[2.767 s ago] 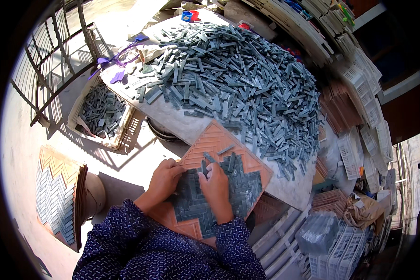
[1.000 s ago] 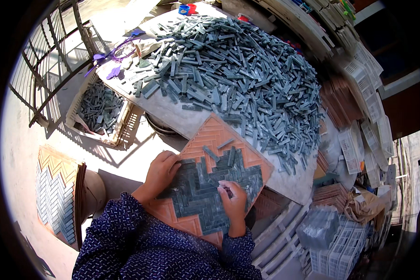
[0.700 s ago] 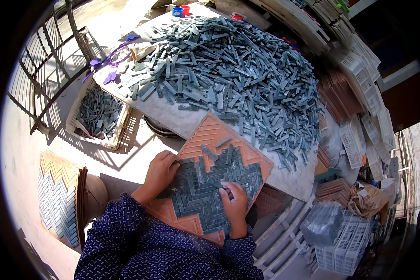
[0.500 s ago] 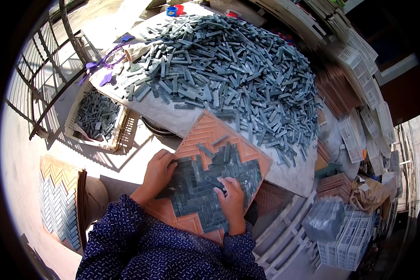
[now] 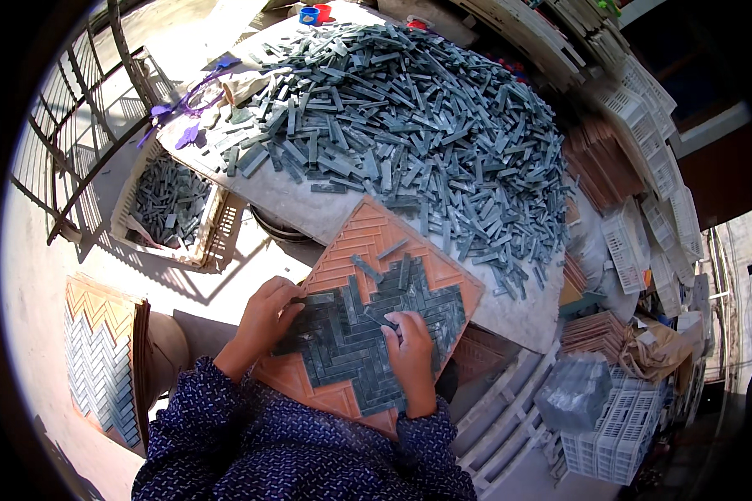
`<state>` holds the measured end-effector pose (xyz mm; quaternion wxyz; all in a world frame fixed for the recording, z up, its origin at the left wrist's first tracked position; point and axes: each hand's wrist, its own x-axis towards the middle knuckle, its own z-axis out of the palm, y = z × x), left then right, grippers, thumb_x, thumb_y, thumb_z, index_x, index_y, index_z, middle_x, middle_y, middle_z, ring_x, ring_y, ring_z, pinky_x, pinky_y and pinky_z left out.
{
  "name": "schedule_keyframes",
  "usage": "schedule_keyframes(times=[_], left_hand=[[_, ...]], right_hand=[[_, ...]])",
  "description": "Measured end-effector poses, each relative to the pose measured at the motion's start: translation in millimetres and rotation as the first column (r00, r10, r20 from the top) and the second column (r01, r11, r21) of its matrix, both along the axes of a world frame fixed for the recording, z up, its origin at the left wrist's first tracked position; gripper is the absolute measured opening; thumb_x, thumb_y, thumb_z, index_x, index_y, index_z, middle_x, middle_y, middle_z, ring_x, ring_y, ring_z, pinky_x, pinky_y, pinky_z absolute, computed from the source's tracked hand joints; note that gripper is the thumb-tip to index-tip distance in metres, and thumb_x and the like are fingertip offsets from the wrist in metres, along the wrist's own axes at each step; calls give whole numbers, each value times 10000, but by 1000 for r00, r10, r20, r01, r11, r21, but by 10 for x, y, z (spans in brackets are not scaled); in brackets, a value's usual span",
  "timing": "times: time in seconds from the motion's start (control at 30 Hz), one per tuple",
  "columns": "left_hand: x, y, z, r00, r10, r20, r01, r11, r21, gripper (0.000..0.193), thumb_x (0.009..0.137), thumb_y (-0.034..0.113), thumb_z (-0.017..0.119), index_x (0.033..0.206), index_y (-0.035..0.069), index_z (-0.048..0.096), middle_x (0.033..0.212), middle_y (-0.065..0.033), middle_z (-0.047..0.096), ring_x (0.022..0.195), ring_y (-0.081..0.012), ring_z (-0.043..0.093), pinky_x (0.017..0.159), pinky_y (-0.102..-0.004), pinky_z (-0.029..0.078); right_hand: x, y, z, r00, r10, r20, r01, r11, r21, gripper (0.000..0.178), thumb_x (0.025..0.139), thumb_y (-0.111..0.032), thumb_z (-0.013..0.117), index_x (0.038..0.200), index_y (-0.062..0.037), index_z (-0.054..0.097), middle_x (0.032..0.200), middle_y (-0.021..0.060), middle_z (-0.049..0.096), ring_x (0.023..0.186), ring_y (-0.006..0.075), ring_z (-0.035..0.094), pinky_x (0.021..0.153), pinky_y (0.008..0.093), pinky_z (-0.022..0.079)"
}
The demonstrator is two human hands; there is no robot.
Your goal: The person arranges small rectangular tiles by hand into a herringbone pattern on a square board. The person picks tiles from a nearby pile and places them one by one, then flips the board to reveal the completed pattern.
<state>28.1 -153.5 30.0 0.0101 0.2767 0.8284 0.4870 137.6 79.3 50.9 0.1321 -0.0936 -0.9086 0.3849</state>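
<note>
An orange tray (image 5: 353, 236) with a herringbone pattern of slots leans against the table edge before me. Dark green-grey stone strips (image 5: 342, 355) fill its middle, and a few lie loose on top near the upper part. My left hand (image 5: 263, 324) is closed at the tray's left edge, thumb and fingers curled over the rim beside the strips. My right hand (image 5: 411, 355) is over the laid strips, with thumb and fingertips pinched on a stone strip (image 5: 378, 318), partly hidden by the fingers.
A big heap of stone strips (image 5: 409, 125) covers the table (image 5: 301, 204). To the left stand a crate of strips (image 5: 196, 255) and a stack of filled trays (image 5: 100, 359). White crates (image 5: 614, 434), a pallet (image 5: 510, 417) and stacked orange trays (image 5: 602, 163) stand right.
My left hand has shifted slightly left and down along the tray's edge. My right hand has moved a little left, its fingers still pinched over the laid strips.
</note>
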Motion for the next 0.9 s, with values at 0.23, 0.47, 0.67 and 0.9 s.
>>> schedule_keyframes(times=[0.23, 0.47, 0.67, 0.9], left_hand=[[475, -33, -103, 956, -279, -93, 274, 960, -58, 244, 732, 21, 666, 965, 29, 594, 947, -108, 573, 928, -299, 574, 799, -367, 481], [468, 11, 18, 978, -181, -99, 177, 983, -52, 247, 740, 43, 679, 970, 40, 590, 942, -116, 584, 902, -307, 586, 778, -375, 493], [67, 97, 22, 996, 56, -69, -57, 998, -23, 253, 756, 45, 663, 1001, 39, 599, 920, -119, 583, 858, -306, 591, 749, -374, 496], [-4, 244, -85, 993, 116, -38, -118, 992, -44, 192, 751, 20, 650, 941, 20, 615, 867, -128, 569, 785, -309, 592, 678, -378, 493]], right_hand=[[-467, -198, 146, 969, 211, -128, -190, 969, 159, 214, 735, 13, 673, 937, -17, 610, 934, 131, 577, 881, 320, 580, 769, 369, 475], [-895, -264, 58, 912, 398, -104, -372, 905, 206, 225, 723, 6, 669, 939, -31, 619, 944, 112, 583, 906, 308, 580, 782, 377, 472], [-892, -202, 26, 949, 302, -86, -299, 953, 51, 220, 756, 2, 654, 973, -12, 619, 925, 136, 604, 826, 317, 606, 732, 373, 490], [-793, 112, 19, 996, 86, -17, -86, 996, -2, 214, 791, -32, 654, 1003, -29, 629, 980, 148, 622, 850, 345, 621, 728, 386, 498]])
